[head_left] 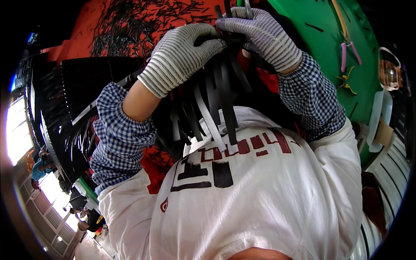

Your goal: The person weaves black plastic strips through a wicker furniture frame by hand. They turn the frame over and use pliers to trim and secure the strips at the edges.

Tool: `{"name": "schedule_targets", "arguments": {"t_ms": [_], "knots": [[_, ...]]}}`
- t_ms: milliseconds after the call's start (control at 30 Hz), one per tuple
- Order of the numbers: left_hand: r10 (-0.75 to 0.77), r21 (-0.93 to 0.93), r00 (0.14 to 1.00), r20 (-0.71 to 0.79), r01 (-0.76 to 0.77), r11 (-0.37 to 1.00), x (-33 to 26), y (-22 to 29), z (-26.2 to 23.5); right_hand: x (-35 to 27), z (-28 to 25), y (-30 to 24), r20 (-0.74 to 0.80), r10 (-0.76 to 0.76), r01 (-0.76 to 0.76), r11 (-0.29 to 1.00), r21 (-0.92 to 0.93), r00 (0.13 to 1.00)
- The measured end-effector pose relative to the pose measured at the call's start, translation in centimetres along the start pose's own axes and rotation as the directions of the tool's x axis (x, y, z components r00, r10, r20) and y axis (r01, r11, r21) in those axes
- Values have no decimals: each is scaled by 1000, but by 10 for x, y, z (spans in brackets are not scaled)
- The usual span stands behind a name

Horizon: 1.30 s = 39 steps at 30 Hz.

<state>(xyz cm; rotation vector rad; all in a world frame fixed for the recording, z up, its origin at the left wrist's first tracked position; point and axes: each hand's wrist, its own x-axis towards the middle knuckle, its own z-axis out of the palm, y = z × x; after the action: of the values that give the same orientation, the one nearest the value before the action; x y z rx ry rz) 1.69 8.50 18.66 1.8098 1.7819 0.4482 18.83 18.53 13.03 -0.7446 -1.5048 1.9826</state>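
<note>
Long flat black strips (pixel 223 91) hang in a bunch below my gloved hands, in front of my chest. My left hand (pixel 184 54) is closed at the top of the bunch, its thumb and fingers pinching the strips. Close by on the right, my right hand (pixel 266 37) has its fingers bent round a narrow metal tool (pixel 248 8), whose kind is cut off by the upper edge. Its fingertips also touch the black strip ends (pixel 220 12). Both hands wear grey-and-white striped knit gloves. Where the strips join is hidden behind the fingers.
Short black offcuts (pixel 125 26) litter a red surface beyond my left hand. On the green surface lie pink-handled scissors (pixel 349 54) and yellow-handled pliers (pixel 346 82). A clear container (pixel 390 73) stands at the right edge. Black panels (pixel 86 82) and more strips are on the left; people (pixel 89 219) sit farther off.
</note>
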Motion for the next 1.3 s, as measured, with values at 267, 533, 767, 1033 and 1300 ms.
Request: {"name": "schedule_targets", "arguments": {"t_ms": [267,533,767,1033,1300], "knots": [[34,57,993,-115,-28,998,-17,-16,-7,-27,-4,-6,-111,176,-171,984,58,978],[-36,58,994,-106,42,997,-7,-32,-16,-24,9,13,-10,-164,156,951,-266,986],[50,79,986,-159,-38,996,7,-31,-16,-16,16,28,-71,-486,371,746,-554,871],[21,72,989,-147,-11,997,4,-28,-30,-11,26,16,-26,-610,382,528,-758,792],[-17,-69,997,-75,12,998,-8,-40,-37,11,-47,-58,-485,-58,-272,768,-580,872]]}}
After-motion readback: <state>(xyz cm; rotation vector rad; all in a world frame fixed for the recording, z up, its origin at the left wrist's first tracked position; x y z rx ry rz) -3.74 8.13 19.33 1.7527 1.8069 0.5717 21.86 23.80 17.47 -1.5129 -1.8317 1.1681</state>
